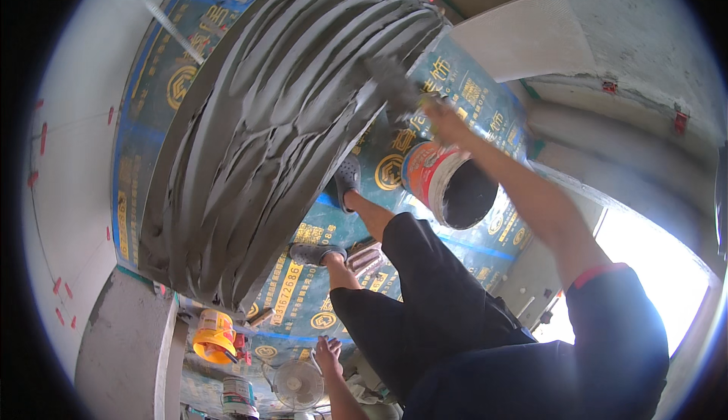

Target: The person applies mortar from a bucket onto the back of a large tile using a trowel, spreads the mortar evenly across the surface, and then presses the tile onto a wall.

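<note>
A large slab (250,139) fills the upper left, its top coated in wet grey mortar with long wavy ridges. My right hand (444,120) is closed round the handle of a trowel (390,86). The trowel's grey, mortar-covered blade is smeared by motion at the slab's right edge, and its exact shape is hidden. My left hand (328,355) hangs low, away from the slab, with its fingers loosely apart and nothing visible in it. A red and white bucket (436,177) with dark contents stands below my right forearm.
Green printed sheeting (303,306) covers the floor. A yellow bucket (214,336), a white bucket (239,397) and a fan (298,384) stand at the lower left. A large pale tile (523,37) leans at the upper right. My grey clogs (348,181) are close to the slab's edge.
</note>
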The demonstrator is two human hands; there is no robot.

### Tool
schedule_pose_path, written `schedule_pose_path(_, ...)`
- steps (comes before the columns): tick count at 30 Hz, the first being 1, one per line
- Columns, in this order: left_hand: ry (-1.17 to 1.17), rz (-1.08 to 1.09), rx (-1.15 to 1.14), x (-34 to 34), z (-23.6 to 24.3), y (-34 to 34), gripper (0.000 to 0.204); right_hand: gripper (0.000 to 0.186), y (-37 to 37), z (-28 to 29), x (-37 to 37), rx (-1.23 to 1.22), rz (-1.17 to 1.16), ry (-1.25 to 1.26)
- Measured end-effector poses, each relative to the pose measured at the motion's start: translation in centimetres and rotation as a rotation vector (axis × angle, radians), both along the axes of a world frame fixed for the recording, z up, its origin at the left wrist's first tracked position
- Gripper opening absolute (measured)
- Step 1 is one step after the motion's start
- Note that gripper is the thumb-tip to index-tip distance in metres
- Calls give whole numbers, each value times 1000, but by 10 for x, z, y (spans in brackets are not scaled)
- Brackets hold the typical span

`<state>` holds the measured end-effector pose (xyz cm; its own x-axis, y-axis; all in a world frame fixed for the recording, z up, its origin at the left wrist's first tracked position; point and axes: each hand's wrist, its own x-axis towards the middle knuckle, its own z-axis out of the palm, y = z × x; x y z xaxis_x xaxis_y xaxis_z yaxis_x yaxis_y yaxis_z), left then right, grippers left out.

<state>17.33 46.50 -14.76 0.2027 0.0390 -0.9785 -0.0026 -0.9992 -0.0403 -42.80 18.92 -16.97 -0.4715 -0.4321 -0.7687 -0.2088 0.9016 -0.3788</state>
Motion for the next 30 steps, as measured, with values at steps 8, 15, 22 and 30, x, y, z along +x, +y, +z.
schedule_pose_path(8,43,79,-68,42,19,49,59,50,115,-1,396,-107,425,45)
schedule_pose_path(15,-88,190,-10,116,24,118,67,38,71,-11,258,162,1308,392)
schedule_pose_path(22,17,209,-17,104,-3,142,58,45,-25,16,128,-137,40,259)
schedule_pose_path(30,59,221,-46,99,-17,132,51,52,12,-69,399,-232,645,151)
